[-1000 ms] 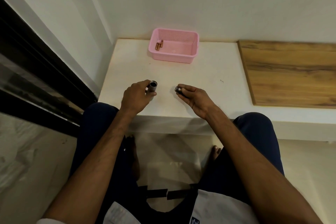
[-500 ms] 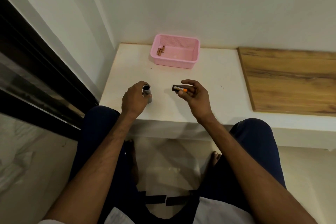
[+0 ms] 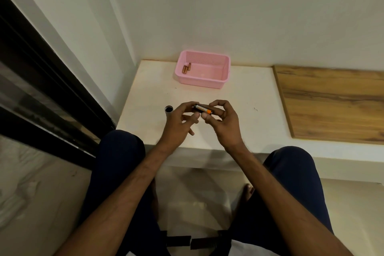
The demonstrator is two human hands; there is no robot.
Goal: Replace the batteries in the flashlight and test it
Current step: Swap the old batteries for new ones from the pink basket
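Note:
The dark flashlight tube (image 3: 168, 111) stands upright on the white table (image 3: 239, 97), open end up, just left of my left hand (image 3: 178, 123), which is not gripping it. A black battery holder with an orange end (image 3: 202, 109) is held level above the table between both hands. My left hand's fingertips pinch its black end. My right hand (image 3: 223, 122) pinches the orange end between thumb and fingers. Two or three copper-coloured batteries (image 3: 186, 68) lie in the left end of the pink basket (image 3: 200, 81).
The pink basket sits at the back of the table near the wall. A wooden board (image 3: 332, 106) covers the surface to the right. A dark window frame (image 3: 52, 93) runs along the left. My knees are against the table's front edge.
My left hand let go of the flashlight tube, left it standing on the table, and moved right to meet the battery holder in my right hand. The camera tilted upward.

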